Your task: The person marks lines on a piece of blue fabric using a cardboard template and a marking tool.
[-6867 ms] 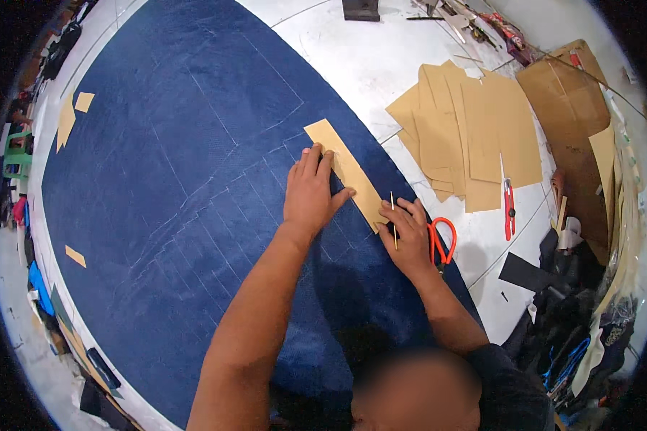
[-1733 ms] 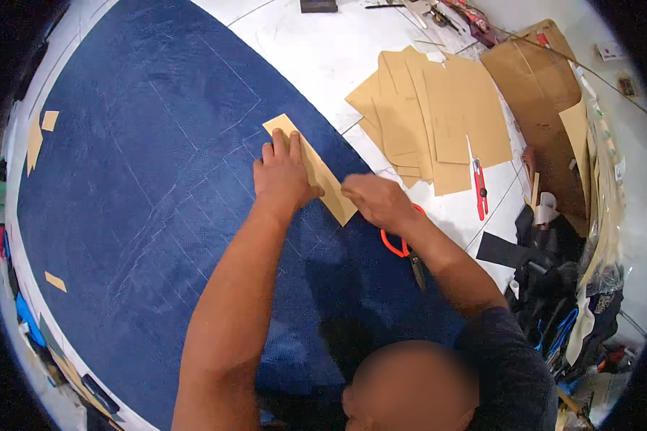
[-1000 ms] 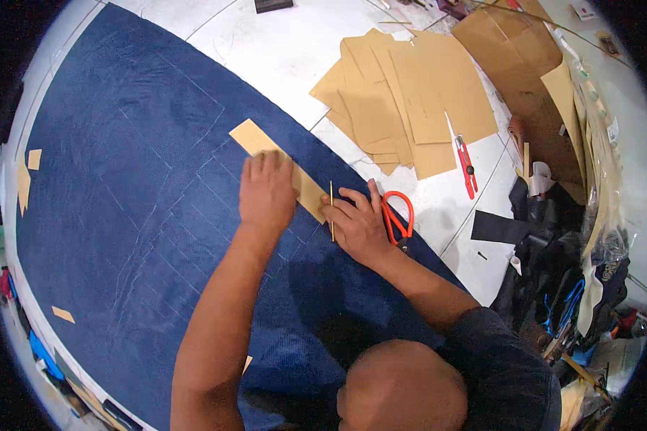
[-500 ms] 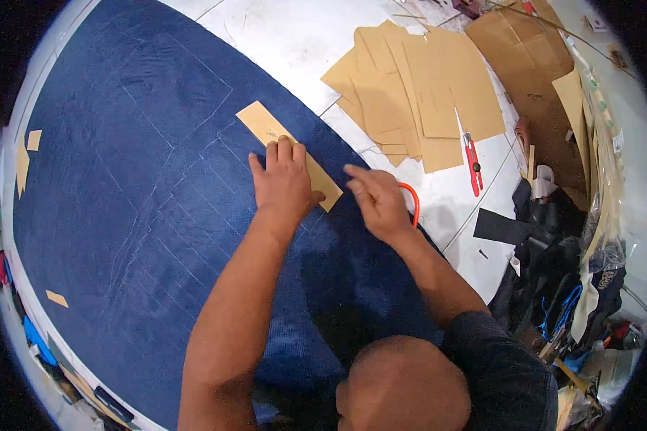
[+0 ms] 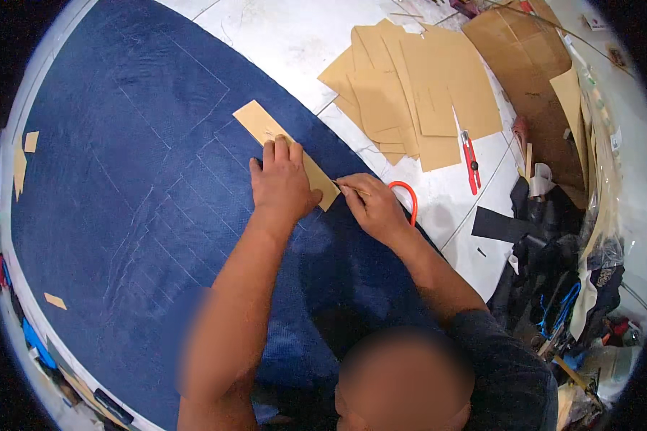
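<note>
My left hand (image 5: 284, 183) lies palm down with fingers spread, pressing a tan card strip (image 5: 313, 172) against dark blue fabric (image 5: 216, 302). The strip is set diagonally, its far end and right-hand edge showing past my fingers. Pinched in my right hand (image 5: 377, 212) is a thin, pen-like stick (image 5: 355, 189). Its tip meets the strip's near right corner. Fine pale lines, many forming rectangles, run across the fabric to the left of the strip. An orange loop handle (image 5: 413, 200) shows just beyond my right hand; what it belongs to is hidden.
Large tan card sheets (image 5: 431, 90) overlap on the white tiled floor (image 5: 474, 244) at the far right. A red utility knife (image 5: 471, 164) lies beside them. Black scraps (image 5: 503, 224) pile up at the right. Small card pieces (image 5: 55, 300) rest along the fabric's left side.
My right hand has come against the strip's near end, with the stick's tip now visible there. My left hand keeps its place on the strip.
</note>
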Motion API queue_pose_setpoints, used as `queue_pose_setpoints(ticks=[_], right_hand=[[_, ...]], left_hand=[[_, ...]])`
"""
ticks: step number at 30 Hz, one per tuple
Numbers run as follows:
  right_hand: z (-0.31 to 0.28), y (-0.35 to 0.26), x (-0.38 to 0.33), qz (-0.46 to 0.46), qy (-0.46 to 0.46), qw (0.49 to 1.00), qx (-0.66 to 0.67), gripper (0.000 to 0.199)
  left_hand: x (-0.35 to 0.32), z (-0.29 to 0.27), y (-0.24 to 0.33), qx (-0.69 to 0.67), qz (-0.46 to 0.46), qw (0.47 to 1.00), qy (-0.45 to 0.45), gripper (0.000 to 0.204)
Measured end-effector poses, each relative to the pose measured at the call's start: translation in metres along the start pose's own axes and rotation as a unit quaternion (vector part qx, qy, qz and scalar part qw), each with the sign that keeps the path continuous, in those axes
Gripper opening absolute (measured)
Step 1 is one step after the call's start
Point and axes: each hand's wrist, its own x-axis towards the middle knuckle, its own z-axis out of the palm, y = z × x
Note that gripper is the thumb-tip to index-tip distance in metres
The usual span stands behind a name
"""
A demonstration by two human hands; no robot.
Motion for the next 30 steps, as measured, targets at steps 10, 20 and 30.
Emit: queue_pose_setpoints(ticks=[10,20,30], right_hand=[[-0.007,-0.002,-0.007,-0.015,-0.021,0.999,-0.029,0.018],[-0.008,0.0,-0.014,-0.024,-0.023,0.999,-0.042,0.015],[0.009,-0.024,-0.029,-0.012,-0.044,0.999,0.007,0.015]], left_hand=[[-0.002,0.001,0.006,0.03,-0.014,0.999,0.01,0.093],[-0.001,0.004,0.006,0.019,-0.006,0.999,0.044,0.098],[0.0,0.008,0.0,-0.012,0.002,0.999,0.047,0.093]])
